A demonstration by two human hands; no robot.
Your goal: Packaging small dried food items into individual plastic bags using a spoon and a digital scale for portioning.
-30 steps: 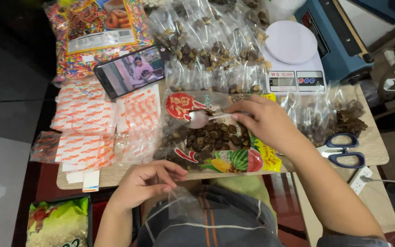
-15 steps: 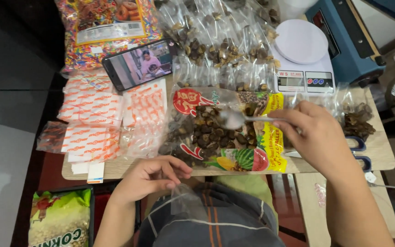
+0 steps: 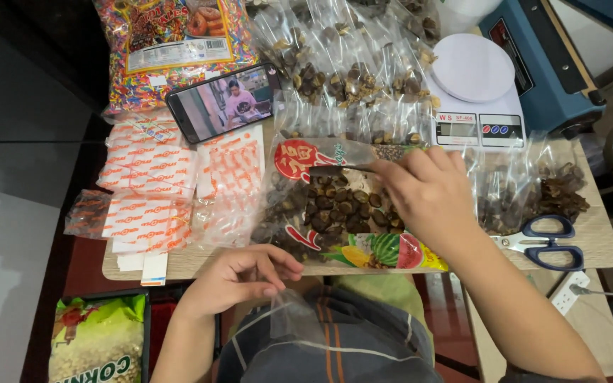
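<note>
Pale wood shows at the edges of the table, which fills most of the frame and is crowded from end to end. Across its upper middle I see a heap of clear bags of brown pieces, and in the upper left a big bag of coloured sprinkles. Below that, at left centre, lie stacks of orange-and-white sachets. In the centre sits the large open bag of dark brown pieces, with red print at its top and fruit pictures along its lower edge. My right hand is over that bag, fingers closed around the handle of a spoon whose bowel end points left into the bag's mouth. My left hand is low in the frame, just off the table's near edge, pinching the top of a small clear plastic bag that hangs over my lap. At upper right stands a white kitchen scale, with a blue machine beside it. A phone showing a video lies tilted in the upper left centre, and blue-handled scissors rest at right, near my right wrist.
</note>
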